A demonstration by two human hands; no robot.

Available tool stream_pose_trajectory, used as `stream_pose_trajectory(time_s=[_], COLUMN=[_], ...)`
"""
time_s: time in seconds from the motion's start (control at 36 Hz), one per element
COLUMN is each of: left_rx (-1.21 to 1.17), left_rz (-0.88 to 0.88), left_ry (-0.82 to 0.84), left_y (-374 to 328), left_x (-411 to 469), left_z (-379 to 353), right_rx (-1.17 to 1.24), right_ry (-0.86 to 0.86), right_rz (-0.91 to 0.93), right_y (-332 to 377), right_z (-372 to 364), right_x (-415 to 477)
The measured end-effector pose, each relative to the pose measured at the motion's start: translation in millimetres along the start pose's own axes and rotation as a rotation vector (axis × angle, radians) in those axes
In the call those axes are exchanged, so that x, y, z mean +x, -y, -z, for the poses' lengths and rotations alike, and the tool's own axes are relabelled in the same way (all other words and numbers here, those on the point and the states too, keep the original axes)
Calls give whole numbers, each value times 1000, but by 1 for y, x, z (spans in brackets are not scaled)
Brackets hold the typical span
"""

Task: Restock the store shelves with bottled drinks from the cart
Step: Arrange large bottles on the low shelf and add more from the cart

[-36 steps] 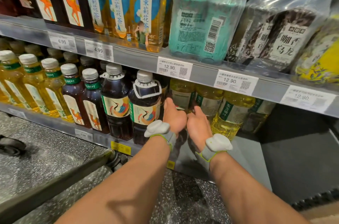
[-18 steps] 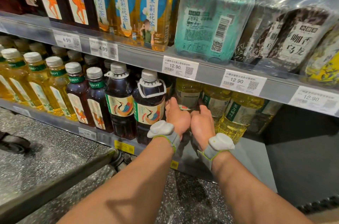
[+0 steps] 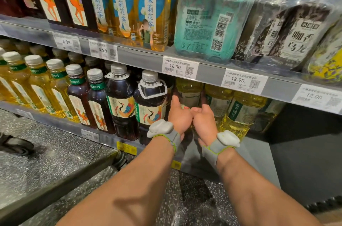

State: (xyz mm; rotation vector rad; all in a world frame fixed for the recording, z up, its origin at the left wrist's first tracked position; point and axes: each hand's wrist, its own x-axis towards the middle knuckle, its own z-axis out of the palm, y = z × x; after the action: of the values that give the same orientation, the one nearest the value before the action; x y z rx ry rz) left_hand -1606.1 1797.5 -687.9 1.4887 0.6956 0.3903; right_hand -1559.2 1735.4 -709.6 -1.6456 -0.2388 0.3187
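Nearest the camera, a dark cart rail (image 3: 55,188) crosses the floor at lower left, beneath the person's outstretched forearms. Over the last second the left hand (image 3: 180,116) and right hand (image 3: 203,124) have drawn together until they touch. Both are curled round the lower body of a yellow-tea bottle (image 3: 188,94) standing on the lower shelf (image 3: 55,123); the fingertips are hidden. The bottle looks nearly seated, so letting go is probably next. A dark tea bottle (image 3: 149,107) stands just left and more yellow bottles (image 3: 240,113) just right, leaving a tight slot. Beyond, the upper shelf's price rail (image 3: 209,73) overhangs the caps.
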Motion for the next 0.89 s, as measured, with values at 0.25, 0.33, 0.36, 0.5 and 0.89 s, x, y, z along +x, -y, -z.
stream_pose_trajectory(time_s=[0.25,0.33,0.36,0.5,0.89], left_rx=[43,85,82,-32,-92], left_rz=[-2,-15,-22,6,5], left_ry=[-31,-108,-121,-55,-103], left_y=[0,-4,-7,-9,-3], left_x=[-17,-11,-10,-9,-13], left_z=[4,9,9,4,13], right_rx=[-17,-125,-173,-443,-318], right_ry=[17,-50,-79,18,-99], right_rz=[0,74,119,79,169], right_y=[2,8,12,41,33], right_z=[3,4,4,-5,-10], right_x=[-11,-9,-7,5,-29])
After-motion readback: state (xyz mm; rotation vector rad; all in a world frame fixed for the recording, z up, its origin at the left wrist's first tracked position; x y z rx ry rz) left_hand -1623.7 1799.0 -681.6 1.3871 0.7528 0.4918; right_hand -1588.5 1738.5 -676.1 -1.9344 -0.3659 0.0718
